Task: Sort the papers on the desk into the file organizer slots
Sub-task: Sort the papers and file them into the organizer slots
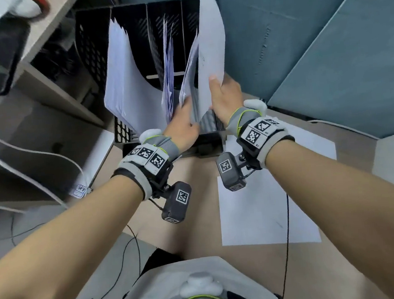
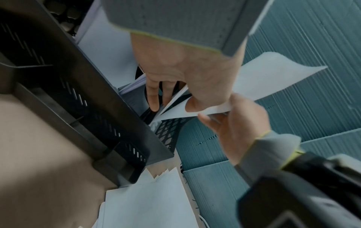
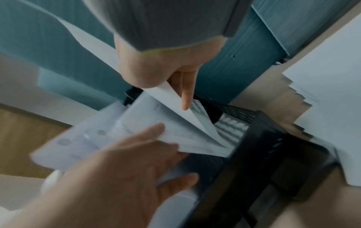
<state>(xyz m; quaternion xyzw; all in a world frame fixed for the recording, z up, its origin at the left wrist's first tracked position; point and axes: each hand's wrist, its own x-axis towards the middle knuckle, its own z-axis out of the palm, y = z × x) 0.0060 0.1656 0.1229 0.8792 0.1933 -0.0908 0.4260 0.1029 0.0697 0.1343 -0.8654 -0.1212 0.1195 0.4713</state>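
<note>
At the black file organizer (image 1: 133, 31), the right hand (image 1: 226, 99) pinches a blank sheet (image 1: 212, 45) upright over the rightmost slot, while the left hand (image 1: 184, 126), fingers fairly straight, presses aside the printed papers (image 1: 189, 78) already standing there.

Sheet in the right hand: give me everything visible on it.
The sheet is plain white paper, mostly blank with faint marks, thin and slightly curved. It stands nearly upright, its lower edge entering the rightmost slot of the black file organizer. The right hand pinches it near the bottom; printed papers lean beside it.
</note>
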